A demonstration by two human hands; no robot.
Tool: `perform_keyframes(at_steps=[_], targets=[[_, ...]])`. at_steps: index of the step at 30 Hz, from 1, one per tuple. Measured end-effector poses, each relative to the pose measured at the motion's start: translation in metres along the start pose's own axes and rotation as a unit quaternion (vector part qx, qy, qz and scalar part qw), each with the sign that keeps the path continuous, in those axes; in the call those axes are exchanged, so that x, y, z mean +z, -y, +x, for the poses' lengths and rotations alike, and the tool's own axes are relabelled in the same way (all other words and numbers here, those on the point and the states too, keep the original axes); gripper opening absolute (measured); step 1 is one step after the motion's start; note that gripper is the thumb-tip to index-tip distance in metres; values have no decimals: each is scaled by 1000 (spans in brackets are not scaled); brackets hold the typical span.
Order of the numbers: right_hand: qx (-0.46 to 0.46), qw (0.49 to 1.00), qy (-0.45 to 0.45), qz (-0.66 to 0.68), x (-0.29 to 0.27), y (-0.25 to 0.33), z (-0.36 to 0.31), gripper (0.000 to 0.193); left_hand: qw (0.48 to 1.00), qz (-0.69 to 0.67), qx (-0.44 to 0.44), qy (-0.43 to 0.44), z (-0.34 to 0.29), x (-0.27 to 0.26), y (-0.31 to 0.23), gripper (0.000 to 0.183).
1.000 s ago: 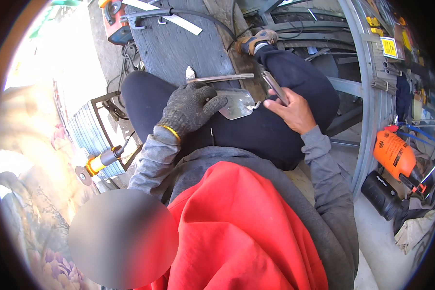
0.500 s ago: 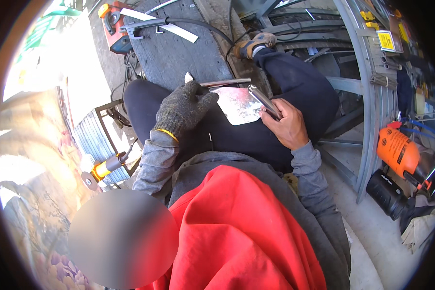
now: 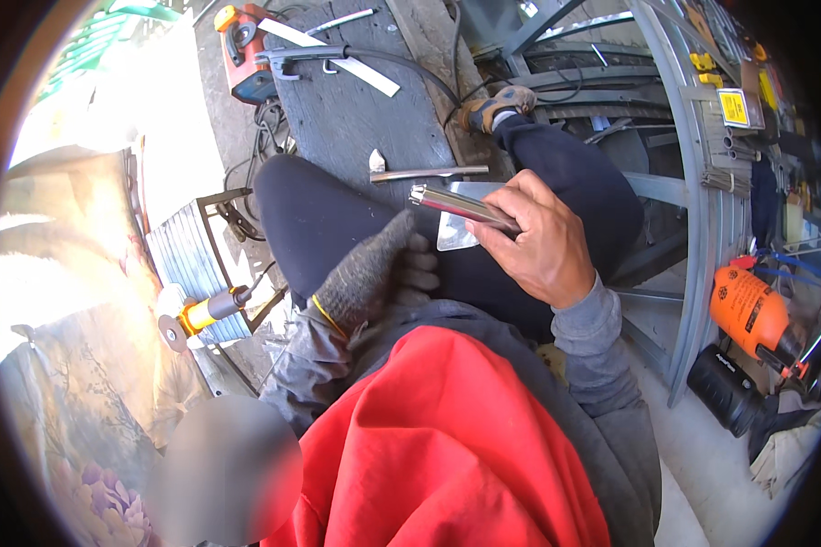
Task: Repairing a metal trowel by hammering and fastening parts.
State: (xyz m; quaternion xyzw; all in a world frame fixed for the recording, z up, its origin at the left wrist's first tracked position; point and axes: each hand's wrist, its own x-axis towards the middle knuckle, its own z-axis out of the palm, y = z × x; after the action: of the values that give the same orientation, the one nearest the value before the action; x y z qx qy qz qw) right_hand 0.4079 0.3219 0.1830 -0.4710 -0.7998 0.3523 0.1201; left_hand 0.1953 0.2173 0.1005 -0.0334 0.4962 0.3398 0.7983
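My bare right hand (image 3: 543, 239) is closed around a shiny metal tube (image 3: 461, 206), its open end toward the left. Beneath the tube, a thin shiny metal plate (image 3: 455, 234) shows on both sides; whether the two are joined I cannot tell. My left hand (image 3: 379, 273), in a dark grey knit glove, hovers by my lap with thumb and fingers apart, slightly blurred, nothing visible in it. Just beyond, a metal rod (image 3: 433, 172) lies across the plank's near end, beside a small pointed light piece (image 3: 377, 161).
A dark wooden plank (image 3: 374, 109) carries a white flat strip (image 3: 337, 62) and a cabled clamp-like holder (image 3: 306, 55). A red machine (image 3: 246, 59) stands beside it. Left is a yellow angle grinder (image 3: 205, 314); right are a steel frame (image 3: 680, 182) and an orange bottle (image 3: 753, 310).
My left hand has let go of the rod and drawn back toward my lap. My right hand has turned the tube and plate, so the tube now lies more level.
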Motion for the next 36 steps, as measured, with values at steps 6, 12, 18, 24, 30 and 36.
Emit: perform_keyframes(at_steps=[6, 12, 18, 24, 30, 36], targets=[[-115, 988, -50, 88, -13, 38, 6, 22, 789, -446, 119, 406, 48, 20, 21, 75], [-16, 975, -98, 197, -23, 41, -7, 17, 759, -420, 256, 426, 38, 73, -51, 92], [6, 899, -134, 417, -10, 28, -25, 37, 776, -356, 356, 380, -1, 95, -108, 58], [-41, 964, -95, 245, 0, 12, -44, 43, 811, -272, 429, 289, -34, 68, -136, 72], [-26, 951, -29, 306, 11, 22, -46, 42, 829, -245, 429, 262, -57, 78, -146, 64], [-56, 949, -25, 309, 20, 25, -47, 43, 843, -219, 402, 282, -82, 86, -153, 55]])
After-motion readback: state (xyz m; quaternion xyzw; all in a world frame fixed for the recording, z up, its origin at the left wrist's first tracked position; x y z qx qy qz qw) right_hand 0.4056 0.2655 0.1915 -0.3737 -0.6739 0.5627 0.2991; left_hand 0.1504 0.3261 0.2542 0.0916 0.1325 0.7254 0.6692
